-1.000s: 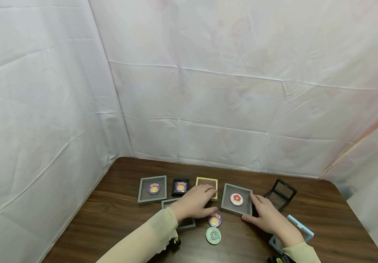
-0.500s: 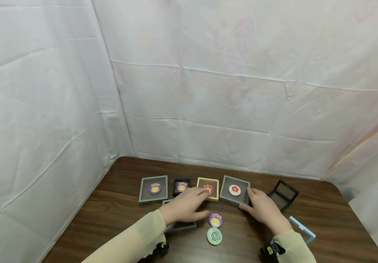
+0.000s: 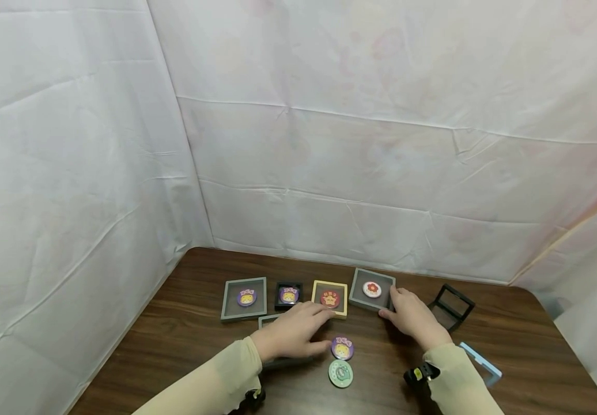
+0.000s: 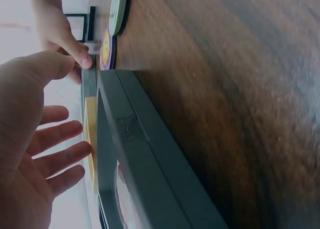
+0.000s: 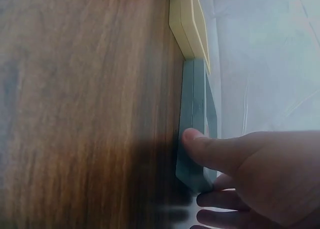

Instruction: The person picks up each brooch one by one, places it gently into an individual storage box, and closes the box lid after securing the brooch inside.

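My right hand [image 3: 414, 316] grips the near right corner of a grey square display frame [image 3: 358, 288] holding a white badge with a red flower [image 3: 372, 289]. In the right wrist view the thumb [image 5: 192, 136] presses its front edge, and the other fingers lie around its right side. My left hand [image 3: 293, 331], fingers relaxed and apart, hovers over another grey frame [image 4: 135, 134], largely hidden from the head view. Beyond its fingertips lies a yellow frame [image 3: 321, 283] with a red star badge [image 3: 330, 298]. Purple [image 3: 342, 348] and green [image 3: 340, 373] round badges lie loose nearby.
Further left are a grey frame [image 3: 227, 300] and a small black frame [image 3: 289, 284], each with a purple badge. An unfolded black frame [image 3: 451, 311] and a light blue frame [image 3: 481, 363], partly behind the sleeve, are on the right. White cloth [image 3: 303, 225] hangs behind the table.
My right hand has pushed the grey frame with the flower badge away towards the back edge, up beside the yellow frame. The left hand has drawn back slightly, uncovering the red star badge.
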Demonstrator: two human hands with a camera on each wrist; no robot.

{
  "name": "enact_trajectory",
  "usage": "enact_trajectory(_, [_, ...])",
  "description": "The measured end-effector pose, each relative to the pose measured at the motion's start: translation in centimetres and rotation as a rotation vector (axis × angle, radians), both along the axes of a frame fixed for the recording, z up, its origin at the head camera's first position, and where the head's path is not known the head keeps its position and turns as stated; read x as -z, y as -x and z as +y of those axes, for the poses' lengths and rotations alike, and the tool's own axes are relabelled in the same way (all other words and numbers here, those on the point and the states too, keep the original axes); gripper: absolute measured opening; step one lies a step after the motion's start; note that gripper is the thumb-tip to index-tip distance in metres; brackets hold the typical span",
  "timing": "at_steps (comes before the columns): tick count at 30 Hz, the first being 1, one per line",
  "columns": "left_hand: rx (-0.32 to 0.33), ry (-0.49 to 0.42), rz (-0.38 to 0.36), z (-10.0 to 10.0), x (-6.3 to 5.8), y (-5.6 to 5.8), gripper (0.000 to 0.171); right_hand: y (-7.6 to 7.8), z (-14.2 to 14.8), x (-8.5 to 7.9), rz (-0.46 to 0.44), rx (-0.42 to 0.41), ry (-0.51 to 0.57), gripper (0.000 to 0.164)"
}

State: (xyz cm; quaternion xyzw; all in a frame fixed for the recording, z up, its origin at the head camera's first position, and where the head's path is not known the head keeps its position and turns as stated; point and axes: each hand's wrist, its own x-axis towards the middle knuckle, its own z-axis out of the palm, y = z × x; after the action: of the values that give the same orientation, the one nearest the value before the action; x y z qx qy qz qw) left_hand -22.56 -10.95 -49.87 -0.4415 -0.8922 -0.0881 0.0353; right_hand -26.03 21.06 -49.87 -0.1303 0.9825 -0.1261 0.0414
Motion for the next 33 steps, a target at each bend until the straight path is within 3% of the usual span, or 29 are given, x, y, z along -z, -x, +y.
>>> enact_trajectory(13, [0.035, 0.002, -0.009, 0.8, 0.1, -1.0, 0.055, 0.0, -0.1, -0.9, 0.000, 0.006, -0.013, 0.074])
enact_trajectory(19, [0.035, 0.023, -0.033, 1.4, 0.1, -1.1, 0.056, -1.2, 0.0, -2.4, 0.033, -0.046, -0.006, 0.075])
enact_trajectory(26, [0.062, 0.038, 0.023, 2.1, 0.4, -1.1, 0.055, -2.8, 0.7, -4.4, 0.048, -0.090, 0.015, 0.077])
enact_trajectory(33, [0.058, 0.053, 0.021, 2.5, 0.6, -1.3, 0.053, -4.8, 2.6, -5.9, 0.050, -0.135, 0.011, 0.079])
